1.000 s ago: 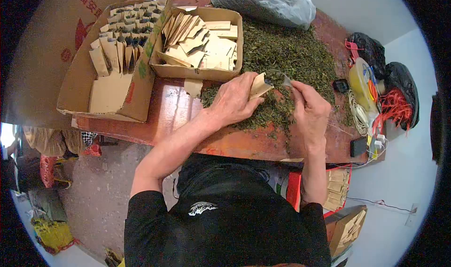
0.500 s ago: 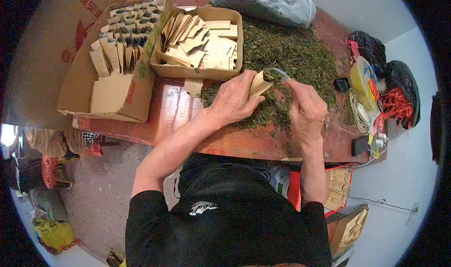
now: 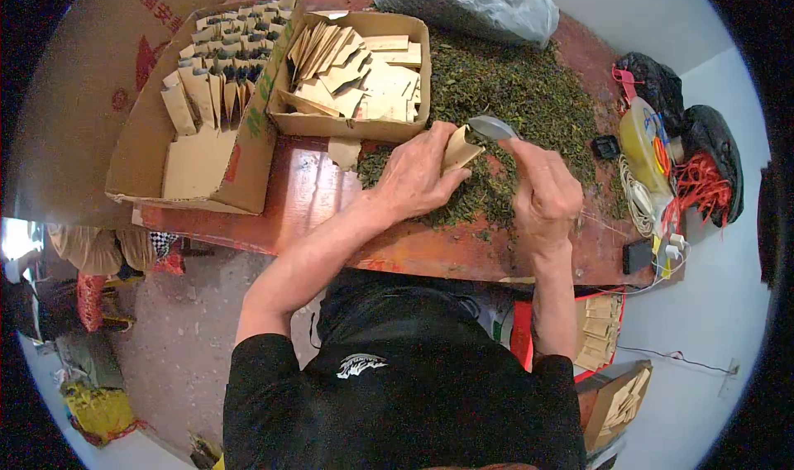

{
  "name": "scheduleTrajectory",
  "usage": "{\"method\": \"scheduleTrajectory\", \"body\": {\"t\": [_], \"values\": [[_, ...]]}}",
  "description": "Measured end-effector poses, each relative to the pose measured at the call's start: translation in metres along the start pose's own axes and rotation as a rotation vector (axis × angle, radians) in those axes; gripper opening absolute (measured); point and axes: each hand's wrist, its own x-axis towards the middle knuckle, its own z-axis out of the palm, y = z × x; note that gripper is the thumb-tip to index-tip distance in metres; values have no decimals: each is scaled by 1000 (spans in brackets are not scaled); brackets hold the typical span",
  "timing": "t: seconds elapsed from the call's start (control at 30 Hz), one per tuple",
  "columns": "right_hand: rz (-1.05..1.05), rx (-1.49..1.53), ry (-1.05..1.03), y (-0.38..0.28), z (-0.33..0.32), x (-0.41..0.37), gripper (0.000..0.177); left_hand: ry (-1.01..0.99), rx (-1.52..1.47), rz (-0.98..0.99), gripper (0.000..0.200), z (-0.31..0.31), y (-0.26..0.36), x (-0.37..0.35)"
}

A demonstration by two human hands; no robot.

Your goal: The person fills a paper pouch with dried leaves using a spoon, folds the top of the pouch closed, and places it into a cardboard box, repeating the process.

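My left hand (image 3: 415, 174) is wrapped round a small brown paper packet (image 3: 460, 151), held tilted with its open mouth toward the upper right. In my right hand (image 3: 544, 187) is the handle of a metal spoon (image 3: 492, 128). The spoon's bowl sits right at the packet's mouth, its shiny underside facing up toward me. Beneath both hands, dried green leaf pieces (image 3: 529, 81) are heaped loosely across the red tabletop (image 3: 389, 251).
A carton (image 3: 240, 168) at the left holds rows of upright filled packets. Beside it, a shallower carton (image 3: 356, 128) contains loose flat packets. A clear plastic bag (image 3: 471, 7) lies at the back. Bundled cords (image 3: 635, 197) and red string (image 3: 703, 185) lie at the right.
The spoon has turned over at the packet's mouth, so its broad back now shows instead of a thin edge. The packet stays in my left hand, nearly in place.
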Motion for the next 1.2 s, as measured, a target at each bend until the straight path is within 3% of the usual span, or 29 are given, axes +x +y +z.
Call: {"method": "scheduleTrajectory", "body": {"t": [0.37, 0.67, 0.8, 0.97, 1.03, 1.07, 1.2], "values": [[39, 13, 74, -1, -4, -3, 40, 56, -43, 39, 60, -2, 5, 0], [84, 87, 128, -6, -9, -11, 40, 31, -38, -70, 66, -1, 5, 0], [49, 88, 28, -2, -5, -15, 38, 32, -5, -40, 65, -2, 5, 2], [62, 108, 59, -7, -12, -13, 37, 72, 7, -20, 63, -1, 6, 0], [53, 104, 46, -5, -11, -14, 35, 5, -31, -103, 62, -2, 10, 1], [47, 106, 45, -7, -13, -15, 32, 97, -20, 21, 60, 5, 3, -1], [184, 128, 66, -9, -17, -23, 30, 86, -38, 41, 51, 4, 9, -2]]}}
